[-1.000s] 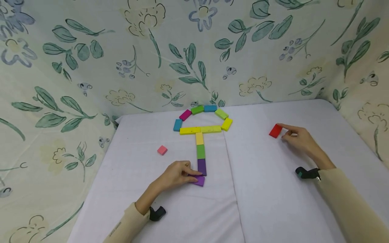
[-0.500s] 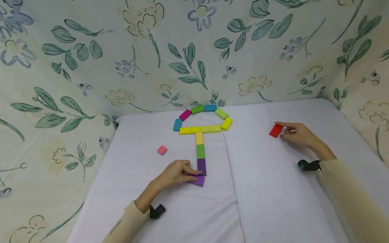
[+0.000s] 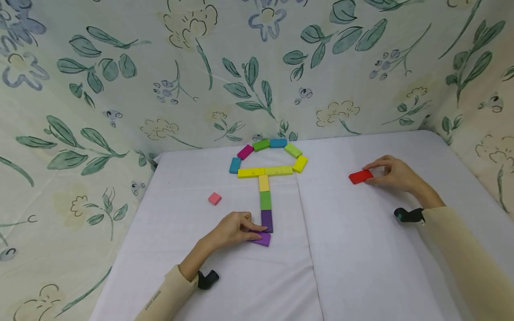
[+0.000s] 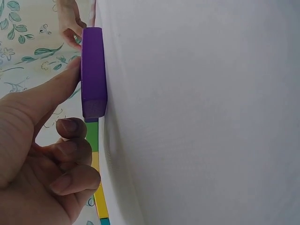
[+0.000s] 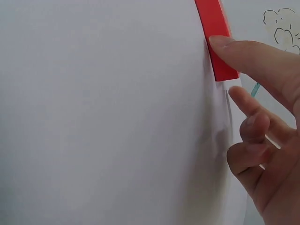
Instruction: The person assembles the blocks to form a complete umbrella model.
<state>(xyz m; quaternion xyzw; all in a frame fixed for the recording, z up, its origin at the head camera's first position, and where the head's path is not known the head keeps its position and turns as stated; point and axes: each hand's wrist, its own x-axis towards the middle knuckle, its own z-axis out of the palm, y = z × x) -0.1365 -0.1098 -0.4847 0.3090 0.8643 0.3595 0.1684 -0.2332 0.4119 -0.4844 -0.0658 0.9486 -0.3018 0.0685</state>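
In the head view, my left hand (image 3: 233,229) pinches a purple block (image 3: 263,240) lying at the foot of a column of blocks. Just above it is a dark purple block (image 3: 267,218), then a green one (image 3: 265,200) and a pale yellow one (image 3: 263,183). The left wrist view shows my thumb against the purple block (image 4: 93,70); the index finger is mostly hidden. At the right, my right hand (image 3: 395,174) holds a red block (image 3: 357,178) between thumb and index finger, low at the white cloth. In the right wrist view, my thumb lies on the red block (image 5: 216,51).
Two yellow blocks (image 3: 250,172) form a crossbar over the column. Several coloured blocks curve above it, from a blue block (image 3: 235,165) to a yellow one (image 3: 300,163). A small pink block (image 3: 214,198) lies left. Floral fabric (image 3: 192,98) hangs behind the white-covered table (image 3: 353,267).
My right hand has turned the red block from a steep slant to nearly sideways and shifted it slightly left; its grip now has thumb and index finger on the block's right end. My left hand stays put.
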